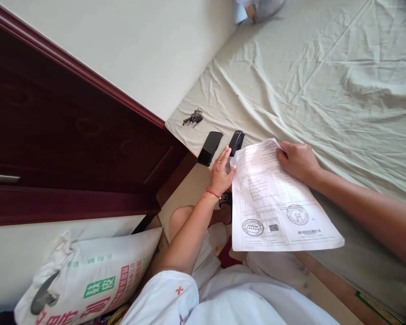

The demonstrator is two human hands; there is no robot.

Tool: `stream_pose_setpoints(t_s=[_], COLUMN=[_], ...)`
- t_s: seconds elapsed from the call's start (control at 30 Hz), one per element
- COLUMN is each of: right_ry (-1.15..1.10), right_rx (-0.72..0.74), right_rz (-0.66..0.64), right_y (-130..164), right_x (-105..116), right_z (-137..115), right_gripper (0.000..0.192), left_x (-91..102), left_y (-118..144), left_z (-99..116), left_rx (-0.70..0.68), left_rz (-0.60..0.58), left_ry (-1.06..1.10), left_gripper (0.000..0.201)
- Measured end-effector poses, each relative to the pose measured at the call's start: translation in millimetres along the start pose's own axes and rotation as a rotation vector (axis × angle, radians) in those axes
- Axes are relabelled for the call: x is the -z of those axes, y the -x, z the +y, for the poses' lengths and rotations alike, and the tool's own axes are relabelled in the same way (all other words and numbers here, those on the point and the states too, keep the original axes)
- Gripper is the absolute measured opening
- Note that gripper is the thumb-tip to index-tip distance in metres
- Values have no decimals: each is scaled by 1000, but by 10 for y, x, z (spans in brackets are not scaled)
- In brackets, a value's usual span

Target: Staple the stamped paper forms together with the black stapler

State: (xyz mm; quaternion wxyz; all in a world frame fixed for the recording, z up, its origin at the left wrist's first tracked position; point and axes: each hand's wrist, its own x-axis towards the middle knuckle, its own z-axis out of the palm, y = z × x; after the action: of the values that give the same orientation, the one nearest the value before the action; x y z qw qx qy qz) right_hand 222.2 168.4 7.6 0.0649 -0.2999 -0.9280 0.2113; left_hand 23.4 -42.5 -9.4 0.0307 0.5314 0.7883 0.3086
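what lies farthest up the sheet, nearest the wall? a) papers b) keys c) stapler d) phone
b: the keys lie up by the wall, with the phone and stapler lower down near the left hand, and the papers lowest.

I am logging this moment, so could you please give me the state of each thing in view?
papers: printed side up, far edge held
right hand: gripping the papers' far edge
left hand: fingers flat, at the papers' corner by the stapler
stapler: closed, lying on the bed
phone: screen dark, flat on the bed
keys: bunched, lying on the bed
bed: sheet wrinkled
sack: full, on its side
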Motion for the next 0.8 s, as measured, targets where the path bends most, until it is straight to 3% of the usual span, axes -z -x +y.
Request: stream_pose_setpoints(t_s=[0.2,0.33,0.43,0.5,0.63,0.7,0.8], right_ry=[58,124,124,126,141,140,134], right_rx=[11,-3,-3,4,10,7,-5], right_rz=[-2,-1,-36,-52,-53,-43,-44], right_y=[68,99,112,116,106,94,74], right_x=[-69,-102,-106,-103,-110,-121,-134], right_z=[1,-8,-29,-40,-46,-43,-36], right_gripper=[26,28,27,27,28,28,28], left_x=[59,143,325,458,481,343,94], left_y=[-83,-111,-66,11,260,390,526], left_z=[99,178,369,563,846,817,596], left_rx=[66,122,130,48,-92,-74,15], left_rz=[56,49,105,119,-190,-279,-323], left_ry=[74,156,198,199,69,-27,-122], left_gripper=[46,45,41,34,28,31,40])
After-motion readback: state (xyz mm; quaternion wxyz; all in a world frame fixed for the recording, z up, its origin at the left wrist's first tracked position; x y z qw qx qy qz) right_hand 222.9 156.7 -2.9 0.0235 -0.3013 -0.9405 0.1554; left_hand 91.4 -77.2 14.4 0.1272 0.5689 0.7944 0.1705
